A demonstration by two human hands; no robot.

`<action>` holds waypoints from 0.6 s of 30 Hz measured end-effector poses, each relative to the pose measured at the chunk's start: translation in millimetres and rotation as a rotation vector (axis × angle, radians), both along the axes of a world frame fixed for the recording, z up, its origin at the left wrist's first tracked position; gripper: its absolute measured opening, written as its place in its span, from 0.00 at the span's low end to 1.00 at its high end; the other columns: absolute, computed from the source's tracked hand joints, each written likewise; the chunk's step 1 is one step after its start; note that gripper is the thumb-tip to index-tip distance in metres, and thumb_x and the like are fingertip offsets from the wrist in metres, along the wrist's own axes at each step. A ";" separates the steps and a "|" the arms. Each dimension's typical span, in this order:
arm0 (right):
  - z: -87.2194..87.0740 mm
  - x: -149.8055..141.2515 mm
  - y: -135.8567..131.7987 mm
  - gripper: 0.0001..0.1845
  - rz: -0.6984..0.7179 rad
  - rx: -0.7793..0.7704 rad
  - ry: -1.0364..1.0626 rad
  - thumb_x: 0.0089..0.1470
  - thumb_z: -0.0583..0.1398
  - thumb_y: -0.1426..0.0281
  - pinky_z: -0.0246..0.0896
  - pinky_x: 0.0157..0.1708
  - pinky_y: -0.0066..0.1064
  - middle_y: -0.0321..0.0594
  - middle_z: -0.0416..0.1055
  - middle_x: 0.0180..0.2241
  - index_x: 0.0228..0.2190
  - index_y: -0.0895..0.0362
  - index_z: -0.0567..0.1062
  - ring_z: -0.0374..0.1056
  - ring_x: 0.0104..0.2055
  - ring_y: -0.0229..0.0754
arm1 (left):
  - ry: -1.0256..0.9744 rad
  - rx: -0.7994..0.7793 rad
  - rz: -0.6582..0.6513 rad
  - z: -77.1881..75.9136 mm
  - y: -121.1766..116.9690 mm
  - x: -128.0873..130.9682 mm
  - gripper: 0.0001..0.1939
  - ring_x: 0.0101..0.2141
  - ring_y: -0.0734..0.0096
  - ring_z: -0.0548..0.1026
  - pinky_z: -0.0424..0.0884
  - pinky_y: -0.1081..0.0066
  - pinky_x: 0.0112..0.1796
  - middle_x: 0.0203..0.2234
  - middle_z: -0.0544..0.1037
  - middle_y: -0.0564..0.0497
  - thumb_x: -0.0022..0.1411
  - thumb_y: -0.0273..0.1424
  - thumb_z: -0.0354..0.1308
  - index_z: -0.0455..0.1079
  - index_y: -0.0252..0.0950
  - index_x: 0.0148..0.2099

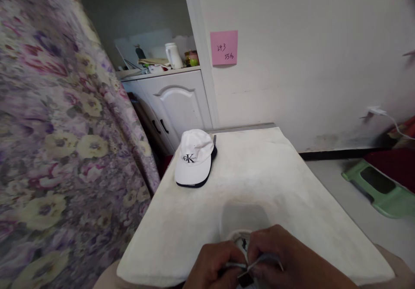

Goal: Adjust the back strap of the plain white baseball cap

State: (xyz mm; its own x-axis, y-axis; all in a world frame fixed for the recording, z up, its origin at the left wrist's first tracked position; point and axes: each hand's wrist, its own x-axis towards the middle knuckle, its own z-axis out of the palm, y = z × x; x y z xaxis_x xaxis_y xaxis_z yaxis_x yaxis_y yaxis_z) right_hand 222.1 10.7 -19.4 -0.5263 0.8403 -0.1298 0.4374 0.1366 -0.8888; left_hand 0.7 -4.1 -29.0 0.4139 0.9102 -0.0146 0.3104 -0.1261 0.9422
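Close to me, at the table's near edge, lies a pale cap (243, 217) with its brim pointing away and a small dark emblem on it. My left hand (215, 261) pinches one end of a light grey strap at the cap's near side. Thumb and fingers of my right hand (275, 252) grip the strap (267, 258) from the other side, and its free end curls up. A small dark piece, perhaps a buckle, shows between the fingertips. Both hands hide much of the cap. Farther off sits a white cap (194, 157) with black "CK" lettering, resting over a dark cap (213, 155).
The table has a white cover (259, 168). A floral curtain (65, 150) hangs at the left. Behind are a white cabinet (178, 98) with a jug (174, 55) and a wall with a pink note (224, 48). A green stool (385, 194) stands at the right.
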 end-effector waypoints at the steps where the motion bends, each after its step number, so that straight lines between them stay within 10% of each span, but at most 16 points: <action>1: 0.5 -0.3 -0.1 0.09 0.000 0.000 -0.007 0.51 0.62 0.75 0.64 0.45 0.35 0.36 0.76 0.37 0.34 0.51 0.79 0.70 0.44 0.46 | 0.001 -0.005 0.001 -0.6 -0.1 0.0 0.06 0.32 0.70 0.73 0.64 0.76 0.35 0.27 0.78 0.55 0.60 0.27 0.60 0.78 0.40 0.34; 18: -1.9 -6.7 -0.9 0.01 -0.125 0.010 0.119 0.49 0.63 0.71 0.63 0.38 0.32 0.35 0.74 0.30 0.28 0.53 0.77 0.69 0.37 0.44 | -0.266 0.166 -0.104 -4.5 0.8 -9.7 0.08 0.34 0.69 0.78 0.71 0.75 0.37 0.33 0.81 0.49 0.68 0.37 0.59 0.79 0.43 0.41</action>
